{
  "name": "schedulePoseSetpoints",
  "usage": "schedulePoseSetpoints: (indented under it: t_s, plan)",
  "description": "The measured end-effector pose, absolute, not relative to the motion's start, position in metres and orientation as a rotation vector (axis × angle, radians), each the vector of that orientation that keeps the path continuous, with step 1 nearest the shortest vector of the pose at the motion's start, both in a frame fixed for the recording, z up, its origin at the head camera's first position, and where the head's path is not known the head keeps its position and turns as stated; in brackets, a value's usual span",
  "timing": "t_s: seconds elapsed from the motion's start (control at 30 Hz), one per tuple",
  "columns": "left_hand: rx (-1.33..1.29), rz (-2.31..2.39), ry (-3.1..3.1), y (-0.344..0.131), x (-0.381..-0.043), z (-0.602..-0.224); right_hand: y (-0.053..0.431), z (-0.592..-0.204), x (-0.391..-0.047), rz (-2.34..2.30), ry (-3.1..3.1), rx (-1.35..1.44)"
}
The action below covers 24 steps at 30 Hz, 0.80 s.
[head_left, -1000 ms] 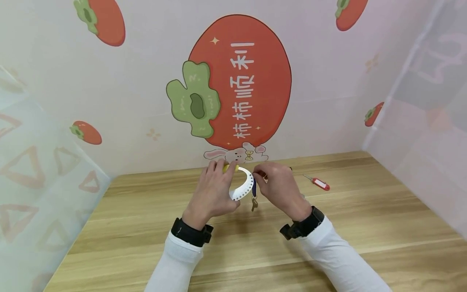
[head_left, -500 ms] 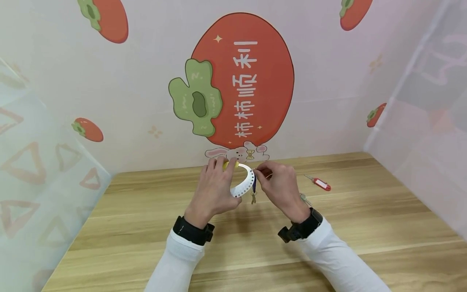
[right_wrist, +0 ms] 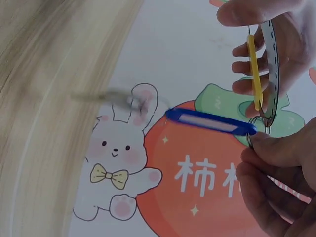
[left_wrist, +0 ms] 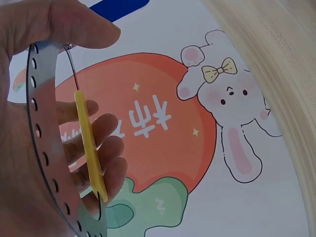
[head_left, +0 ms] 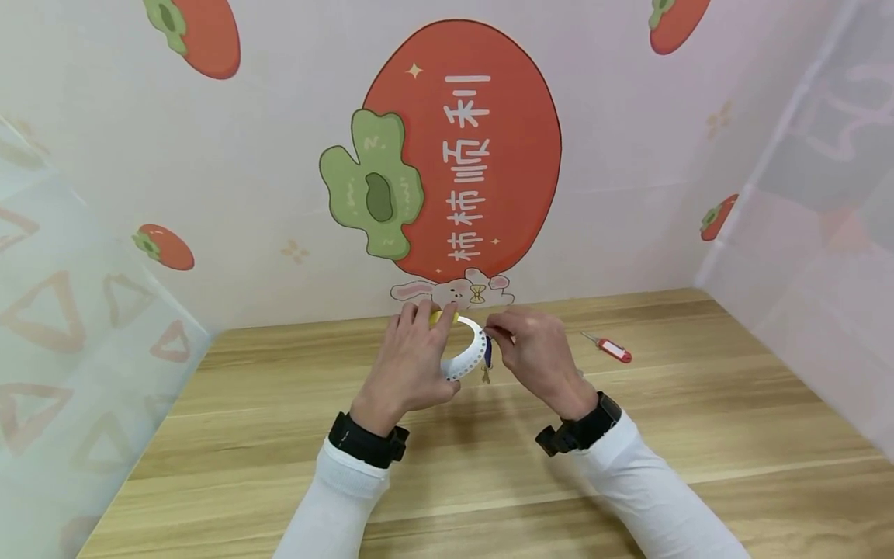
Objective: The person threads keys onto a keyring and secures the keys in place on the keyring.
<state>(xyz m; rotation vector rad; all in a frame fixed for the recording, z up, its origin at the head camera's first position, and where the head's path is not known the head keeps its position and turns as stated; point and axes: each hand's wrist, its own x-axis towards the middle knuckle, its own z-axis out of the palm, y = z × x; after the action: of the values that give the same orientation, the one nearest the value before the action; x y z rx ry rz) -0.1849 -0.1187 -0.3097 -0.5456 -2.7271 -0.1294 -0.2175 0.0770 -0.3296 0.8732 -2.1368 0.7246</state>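
My left hand (head_left: 408,369) holds a pale, shiny curved ring (head_left: 469,359) with a row of small holes along its edge, raised above the table. A yellow key tag (left_wrist: 90,148) hangs on a wire loop beside it, in front of the curled left fingers. The thumb and fingertips of my right hand (head_left: 536,349) pinch a small metal split ring (right_wrist: 253,131) at the holed edge. From it hangs a blue key tag (right_wrist: 210,121) with a white label, and a brass key (head_left: 486,376), blurred in the right wrist view. Whether the split ring passes through a hole is unclear.
A red key tag (head_left: 615,351) with a key lies on the wooden table (head_left: 293,435) to the right. A small pale object (head_left: 580,373) is mostly hidden behind the right wrist. A printed wall (head_left: 265,171) stands behind the table.
Both hands stay nearly in place. The blue tag and key swing slightly beneath the right fingers, and the holed ring shifts a little. The pale object by the right wrist shows less now.
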Motion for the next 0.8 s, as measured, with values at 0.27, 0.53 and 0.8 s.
schedulePoseSetpoints:
  t_s: [0.27, 0.53, 0.8]
  plan:
    - [-0.537, -0.158, -2.69, -0.1197, -0.186, -0.31, 0.0759, -0.3289, -0.2169, 0.795, -2.223, 0.802]
    - [-0.502, -0.173, -2.678, -0.1183, -0.1858, -0.3092, 0.073, -0.3288, -0.2153, 0.969, -2.286, 0.667]
    - [-0.52, -0.148, -2.699, -0.1179, -0.1852, -0.3093, 0.0733, -0.3294, -0.2162, 0.921, -2.229, 0.723]
